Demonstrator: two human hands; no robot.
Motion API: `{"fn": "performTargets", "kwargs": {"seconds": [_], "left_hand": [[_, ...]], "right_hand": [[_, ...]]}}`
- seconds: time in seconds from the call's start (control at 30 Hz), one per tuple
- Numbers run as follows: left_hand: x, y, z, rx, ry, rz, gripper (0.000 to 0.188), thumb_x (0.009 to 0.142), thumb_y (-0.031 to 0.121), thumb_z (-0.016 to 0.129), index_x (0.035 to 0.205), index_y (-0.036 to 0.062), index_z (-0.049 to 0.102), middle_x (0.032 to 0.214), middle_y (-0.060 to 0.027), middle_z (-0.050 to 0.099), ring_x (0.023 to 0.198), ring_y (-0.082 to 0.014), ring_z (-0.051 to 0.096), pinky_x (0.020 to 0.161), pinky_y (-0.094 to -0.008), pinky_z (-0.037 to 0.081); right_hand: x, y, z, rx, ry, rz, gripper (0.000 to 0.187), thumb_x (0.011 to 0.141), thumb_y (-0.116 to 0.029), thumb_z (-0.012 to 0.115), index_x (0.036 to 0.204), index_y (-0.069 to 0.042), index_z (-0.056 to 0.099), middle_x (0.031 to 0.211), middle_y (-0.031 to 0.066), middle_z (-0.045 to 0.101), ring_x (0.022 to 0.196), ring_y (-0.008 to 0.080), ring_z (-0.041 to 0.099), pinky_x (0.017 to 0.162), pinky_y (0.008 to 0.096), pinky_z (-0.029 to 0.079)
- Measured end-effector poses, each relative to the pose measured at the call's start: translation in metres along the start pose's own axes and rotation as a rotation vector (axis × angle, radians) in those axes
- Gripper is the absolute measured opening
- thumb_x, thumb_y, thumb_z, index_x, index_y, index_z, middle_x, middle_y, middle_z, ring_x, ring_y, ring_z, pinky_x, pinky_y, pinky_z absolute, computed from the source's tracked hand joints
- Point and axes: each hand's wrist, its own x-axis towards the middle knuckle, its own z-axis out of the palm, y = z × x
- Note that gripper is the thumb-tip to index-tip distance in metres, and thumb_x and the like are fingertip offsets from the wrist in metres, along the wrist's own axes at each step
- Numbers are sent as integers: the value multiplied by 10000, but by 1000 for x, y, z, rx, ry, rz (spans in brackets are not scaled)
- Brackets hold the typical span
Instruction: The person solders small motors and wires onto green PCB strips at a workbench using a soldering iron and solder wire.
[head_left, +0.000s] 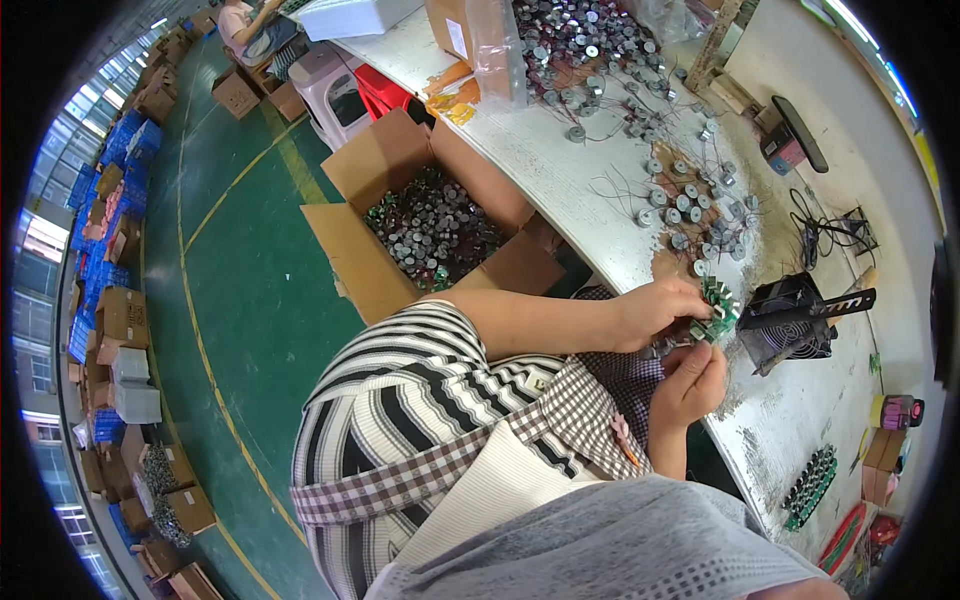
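Boards (718,308): small green cluster with pale blocks on it, up in both hands over the near edge of the bench (775,415), just left of the fan (795,338) in view and apart from it. Left hand (655,312): grip closed on the cluster's left/upper side, fingers bunched; exact contact partly hidden. Right hand (690,385): grip closed too, thumb and fingertip pinching the lower edge, below-left of the fan. Handling, my read: light, fingertip load only. Board stock should be stiff and a bit brittle, so no bending or twisting between the two hands. Bare board faces likely smooth, a bit slippery; edges give better bite. Raised blocks look like the weak points: don't squeeze or pry on them. Best hold is opposite bare edges, light pinch, one hand steadying. Can't tell if it's one piece or several stacked; if several, expect slip between them. Around it: loose discs (690,200) with thin wires up-left of the fan, easy to snag; green strip (810,487) with dark round parts below the fan; open carton (350,255) of similar discs well left of it.
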Motion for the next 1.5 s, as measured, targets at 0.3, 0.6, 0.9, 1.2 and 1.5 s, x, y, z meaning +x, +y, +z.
{"fn": "performTargets", "kwargs": {"seconds": [0.3,0.6,0.9,1.2,1.5], "left_hand": [[-44,0,-27,693,15,353,201,941,132,497,1065,-14,557,756,-40,559,687,-107,547,648,-252,457],[-93,51,-146,72,838,602,116,894,70,470,802,9,506,580,-88,522,463,-199,532,528,-354,528],[-137,37,-313,-546,1320,622,108,919,49,390,894,-12,475,794,-152,584,681,-280,610,607,-397,536],[-113,98,-405,-466,1304,661,116,879,16,376,924,-9,479,880,-218,607,614,-333,606,528,-445,483],[-84,110,-341,284,1195,565,158,819,162,548,841,26,625,703,-43,586,600,-148,535,458,-307,388]], "right_hand": [[-1,3,-3,39,-96,-72,165,942,-98,476,870,17,570,561,61,539,482,163,508,471,288,390],[16,-6,4,-17,-206,-640,194,849,-109,573,971,31,629,973,193,575,781,318,540,663,380,440],[-6,17,-1,-104,-338,-588,236,876,-100,531,1038,69,560,953,211,596,788,345,551,701,418,442],[-23,33,-9,-102,-334,-473,238,862,-84,543,1037,78,552,934,225,587,773,350,551,696,410,445],[-34,41,-10,-38,-280,-371,250,819,66,454,1055,108,526,924,245,596,793,376,567,729,430,462]]}}
